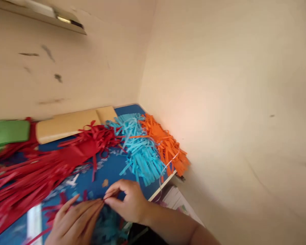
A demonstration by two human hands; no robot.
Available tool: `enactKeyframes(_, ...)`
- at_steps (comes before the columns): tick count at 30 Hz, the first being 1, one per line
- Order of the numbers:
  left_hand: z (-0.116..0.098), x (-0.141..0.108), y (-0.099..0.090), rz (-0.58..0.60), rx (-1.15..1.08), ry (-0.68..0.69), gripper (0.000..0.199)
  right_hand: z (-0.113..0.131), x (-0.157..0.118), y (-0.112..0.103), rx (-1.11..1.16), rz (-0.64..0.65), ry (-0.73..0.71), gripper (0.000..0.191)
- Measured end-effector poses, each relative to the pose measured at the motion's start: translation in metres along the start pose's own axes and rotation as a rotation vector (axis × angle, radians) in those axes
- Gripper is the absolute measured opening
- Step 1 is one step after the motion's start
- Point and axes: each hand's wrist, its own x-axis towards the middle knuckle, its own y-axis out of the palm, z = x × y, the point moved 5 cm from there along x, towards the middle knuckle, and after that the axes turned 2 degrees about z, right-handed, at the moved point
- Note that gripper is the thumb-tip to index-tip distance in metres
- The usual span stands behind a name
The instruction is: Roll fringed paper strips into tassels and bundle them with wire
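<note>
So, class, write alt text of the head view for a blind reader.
A person's left hand and right hand meet at the fingertips above a blue table. Red paper fringe lies on the left, light-blue fringe beyond the hands, orange fringe by the wall.

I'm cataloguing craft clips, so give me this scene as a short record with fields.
Surface: blue tabletop
Left hand: fingertips at the right hand's
Right hand: thumb and forefinger brought together
Between fingertips: too blurred to identify
Fringed paper: red, light blue, orange
By the wall: folded tan paper
Far left: green paper
Near right edge: white cord
</note>
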Motion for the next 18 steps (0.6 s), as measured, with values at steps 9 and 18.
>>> enactKeyframes(9,-0.013,0.013,-0.013,-0.036,0.0,-0.129,0.015,0.014,-0.009,-0.001,-0.123,0.034,-0.074,0.007)
enactKeyframes(18,-0.005,0.008,-0.008,-0.009,-0.07,-0.257,0.012,0.011,-0.01,0.006,-0.166,0.084,-0.067,0.008)
